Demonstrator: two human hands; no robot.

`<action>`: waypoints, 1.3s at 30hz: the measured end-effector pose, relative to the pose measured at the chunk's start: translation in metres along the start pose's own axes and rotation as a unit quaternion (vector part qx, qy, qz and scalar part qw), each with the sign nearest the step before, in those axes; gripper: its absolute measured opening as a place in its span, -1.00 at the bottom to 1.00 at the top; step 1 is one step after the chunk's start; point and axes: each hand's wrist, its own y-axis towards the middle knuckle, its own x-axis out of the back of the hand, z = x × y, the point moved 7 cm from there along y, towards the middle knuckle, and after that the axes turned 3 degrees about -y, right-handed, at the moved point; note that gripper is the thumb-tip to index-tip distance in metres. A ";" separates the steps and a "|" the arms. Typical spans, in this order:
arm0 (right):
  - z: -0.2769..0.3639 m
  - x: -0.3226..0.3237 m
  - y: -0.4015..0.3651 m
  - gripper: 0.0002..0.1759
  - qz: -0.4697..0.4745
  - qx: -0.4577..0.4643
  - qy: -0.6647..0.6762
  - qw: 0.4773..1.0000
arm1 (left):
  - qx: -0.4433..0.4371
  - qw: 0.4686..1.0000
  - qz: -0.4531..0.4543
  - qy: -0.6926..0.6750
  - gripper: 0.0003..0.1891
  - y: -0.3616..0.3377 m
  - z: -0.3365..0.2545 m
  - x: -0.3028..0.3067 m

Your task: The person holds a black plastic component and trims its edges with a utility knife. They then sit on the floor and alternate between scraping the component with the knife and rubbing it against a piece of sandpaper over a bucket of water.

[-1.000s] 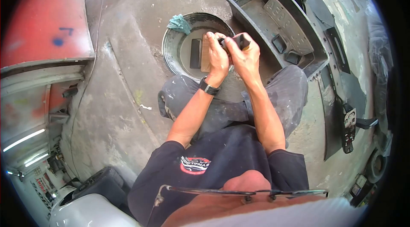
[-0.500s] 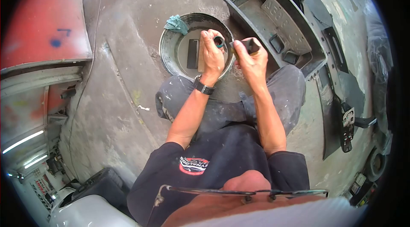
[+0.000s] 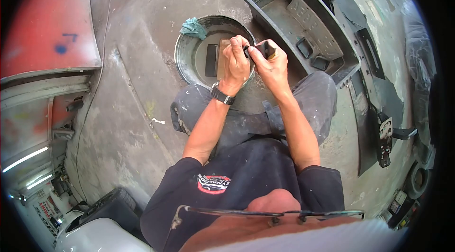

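Observation:
Over the right side of a round metal basin point(image 3: 177, 58), my two hands meet. My left hand point(image 3: 235, 67) is closed around a small black ring-shaped part point(image 3: 246, 52), mostly covered by the fingers. Pinched in my right hand point(image 3: 274, 68) is a dark folded sheet point(image 3: 266, 49) that looks like sandpaper, brought up against the ring-shaped part. Inside the basin lie a black rectangular block point(image 3: 211, 60) and a brown board point(image 3: 221, 65), partly hidden behind my left hand. A wet teal cloth point(image 3: 193, 28) drapes over the basin's upper left rim.
A large grey plastic bin point(image 3: 258, 8) stands just right of the basin. Black car trim pieces point(image 3: 365, 124) lie farther right. A red painted panel point(image 3: 52, 24) is at the left, and a cable point(image 3: 105, 34) runs along the floor beside it.
My right hand has moved left, bringing the dark sheet onto the ring-shaped part in my left hand. The ring's open end, visible before, is now largely covered.

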 end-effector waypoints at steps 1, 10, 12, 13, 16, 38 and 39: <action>0.011 0.001 0.000 -0.84 -0.037 0.070 -0.058 0.995 | 0.012 1.000 0.010 -0.010 -0.32 0.000 0.003 -0.002; -0.003 0.003 0.006 -0.85 0.021 0.009 -0.036 0.999 | 0.043 0.999 0.026 0.010 -0.18 0.000 0.000 -0.008; 0.012 0.004 0.007 -0.84 -0.018 0.136 -0.101 0.985 | 0.083 0.995 0.019 -0.053 -0.23 0.000 0.024 -0.010; 0.011 0.007 0.007 -0.85 -0.047 0.113 -0.055 0.991 | 0.109 0.990 0.020 -0.087 -0.24 0.001 0.032 -0.008; -0.004 0.018 0.003 -0.85 -0.068 -0.066 0.111 0.989 | 0.183 0.964 0.010 -0.193 -0.40 -0.001 0.045 -0.006; -0.008 -0.007 0.000 -0.81 0.077 -0.132 0.077 0.985 | 0.077 0.990 0.011 -0.113 -0.44 0.001 0.016 -0.005; -0.006 -0.005 0.004 -0.82 0.043 -0.075 0.035 0.996 | 0.065 0.993 0.003 -0.103 -0.45 0.002 0.017 -0.006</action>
